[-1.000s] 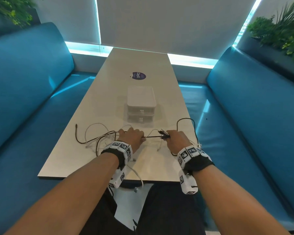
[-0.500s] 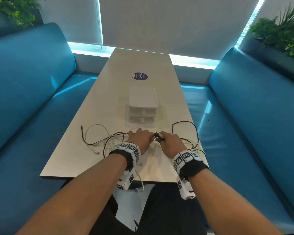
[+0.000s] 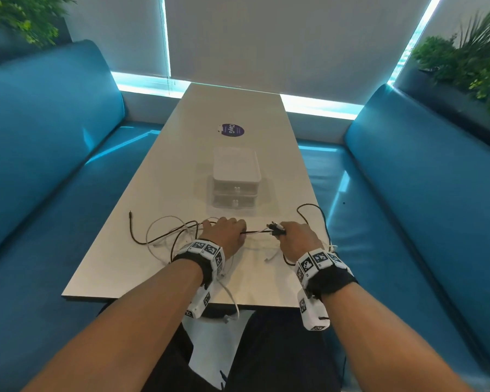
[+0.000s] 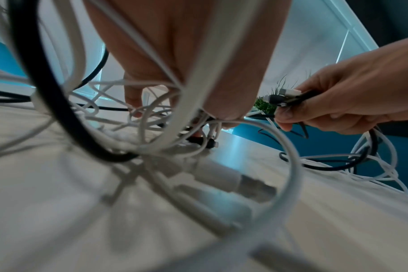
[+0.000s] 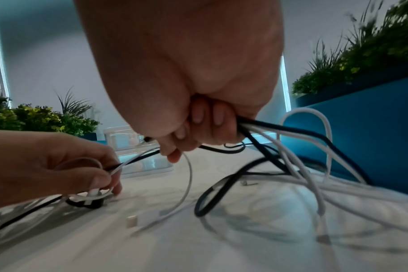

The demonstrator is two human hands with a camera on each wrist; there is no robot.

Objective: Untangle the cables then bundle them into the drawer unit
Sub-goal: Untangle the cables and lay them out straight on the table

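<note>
Low in the frame, near the bench's (image 3: 164, 193) front edge, my left hand (image 3: 224, 234) and right hand (image 3: 299, 239) each clench the cables (image 3: 256, 232); one two-drawer unit (image 3: 236, 179) sits beyond.

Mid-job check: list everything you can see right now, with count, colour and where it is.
cables: several, exact count unclear; black and white; tangled on the near end of the table, one white one hanging over the near edge
cable plugs: a small cluster, black and white, in the right hand
drawer unit: one, clear white, two closed drawers, mid-table beyond the hands
sticker: one, purple, round, beyond the drawer unit
table: one, pale
benches: two, blue, either side
plants: green, both far corners
left hand: grips the cables
right hand: grips the plugs and cables
wrist bands: two, black with white markers
</note>
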